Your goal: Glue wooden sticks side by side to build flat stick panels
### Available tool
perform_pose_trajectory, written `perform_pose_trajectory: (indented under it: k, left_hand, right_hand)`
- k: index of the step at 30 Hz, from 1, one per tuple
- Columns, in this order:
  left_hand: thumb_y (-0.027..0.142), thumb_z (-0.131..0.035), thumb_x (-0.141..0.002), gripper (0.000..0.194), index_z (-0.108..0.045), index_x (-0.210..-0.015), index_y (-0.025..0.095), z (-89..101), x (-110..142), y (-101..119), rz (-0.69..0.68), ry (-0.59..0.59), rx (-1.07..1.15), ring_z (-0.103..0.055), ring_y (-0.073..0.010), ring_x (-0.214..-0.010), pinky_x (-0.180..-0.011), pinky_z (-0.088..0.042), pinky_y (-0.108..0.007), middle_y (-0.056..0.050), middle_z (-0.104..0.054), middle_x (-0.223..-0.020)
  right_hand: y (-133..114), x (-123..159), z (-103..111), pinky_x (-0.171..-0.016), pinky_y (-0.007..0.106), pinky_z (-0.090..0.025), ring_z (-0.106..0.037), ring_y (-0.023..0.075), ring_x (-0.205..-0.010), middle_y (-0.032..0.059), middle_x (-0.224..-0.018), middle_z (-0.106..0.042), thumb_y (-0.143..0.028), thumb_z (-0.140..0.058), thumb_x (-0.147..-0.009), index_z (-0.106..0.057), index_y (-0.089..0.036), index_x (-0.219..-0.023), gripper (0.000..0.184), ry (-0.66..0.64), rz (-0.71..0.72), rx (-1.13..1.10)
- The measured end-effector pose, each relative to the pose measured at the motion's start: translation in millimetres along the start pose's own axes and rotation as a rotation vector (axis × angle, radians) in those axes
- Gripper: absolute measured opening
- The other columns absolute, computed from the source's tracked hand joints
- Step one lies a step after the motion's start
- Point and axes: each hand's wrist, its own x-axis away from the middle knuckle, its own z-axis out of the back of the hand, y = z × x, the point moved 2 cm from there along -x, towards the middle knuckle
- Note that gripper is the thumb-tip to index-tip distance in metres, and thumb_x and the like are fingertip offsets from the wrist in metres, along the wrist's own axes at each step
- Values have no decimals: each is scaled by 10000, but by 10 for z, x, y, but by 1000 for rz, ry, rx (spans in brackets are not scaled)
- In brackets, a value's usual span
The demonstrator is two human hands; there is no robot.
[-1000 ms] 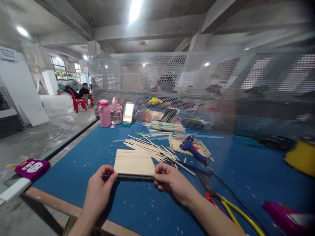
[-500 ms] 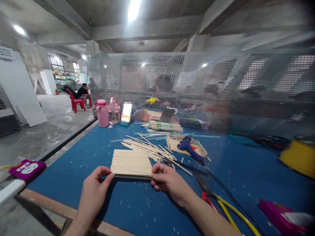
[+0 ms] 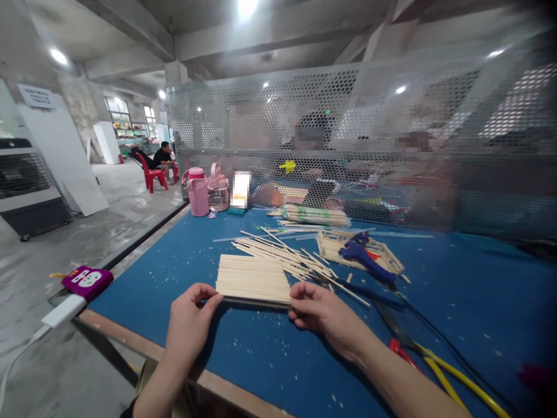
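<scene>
A flat panel of pale wooden sticks laid side by side (image 3: 252, 280) is held near the front of the blue table. My left hand (image 3: 194, 316) pinches its near left corner between thumb and fingers. On the opposite side, my right hand (image 3: 322, 313) grips the near right corner, fingers curled behind it. Just past the panel lies a loose pile of thin wooden sticks (image 3: 278, 255). A blue glue gun (image 3: 365, 258) rests on a small stick-built frame (image 3: 326, 247) to the right. Scissors or shears with yellow handles (image 3: 452, 371) lie beside my right forearm.
A perforated metal screen (image 3: 261, 128) borders the table's back, with people blurred behind it. A pink thermos (image 3: 199, 194) and a clear pink-lidded jug (image 3: 218, 191) stand back left. A bagged stick bundle (image 3: 315, 215) lies behind. A purple power strip (image 3: 89, 281) sits at the left edge.
The camera view has swung left, so everything appears shifted right. Both hands keep their hold on the stick panel, which stays in about the same place on the table.
</scene>
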Motion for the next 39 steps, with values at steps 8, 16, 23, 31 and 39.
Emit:
perform_pose_trajectory:
  k: [8, 16, 23, 31, 39]
  left_hand:
    - [351, -532, -757, 204, -605, -708, 167, 8, 13, 6, -39, -3, 34, -576, -145, -597, -558, -419, -226, -9, -645, -635]
    - [348, -526, -764, 205, -619, -711, 173, 17, 26, 24, -54, -3, 5, -593, -154, -642, -605, -440, -237, -20, -668, -679]
    - [369, -537, -754, 223, -644, -754, 173, 7, 32, -3, -36, -7, 21, -611, -170, -646, -597, -465, -248, -29, -681, -696]
    - [399, -554, -730, 292, -699, -868, 186, 9, 32, -20, -47, 24, 17, -634, -196, -660, -572, -500, -276, -67, -712, -841]
    - [399, -561, -720, 253, -716, -794, 214, 21, 25, -1, -75, 52, -59, -647, -216, -722, -687, -503, -303, -42, -722, -793]
  right_hand:
    - [-14, 13, -1, -467, 183, -432, -550, 77, -483, -51, -519, -552, -177, -673, -570, -515, -188, -667, 186, 5, 1, 15]
    - [-18, 21, -1, -471, 186, -435, -553, 77, -482, -57, -525, -548, -170, -675, -563, -513, -189, -675, 198, 10, 3, 7]
    - [-13, 17, 3, -462, 189, -422, -551, 77, -480, -59, -527, -542, -181, -674, -561, -508, -190, -673, 201, 4, 10, 8]
    - [19, -6, 5, -464, 194, -411, -542, 77, -477, -60, -515, -539, -183, -660, -566, -503, -187, -674, 190, -16, 25, 11]
    - [0, 16, -12, -455, 176, -398, -532, 73, -452, -49, -474, -557, -159, -584, -577, -486, -187, -666, 136, -10, 23, 28]
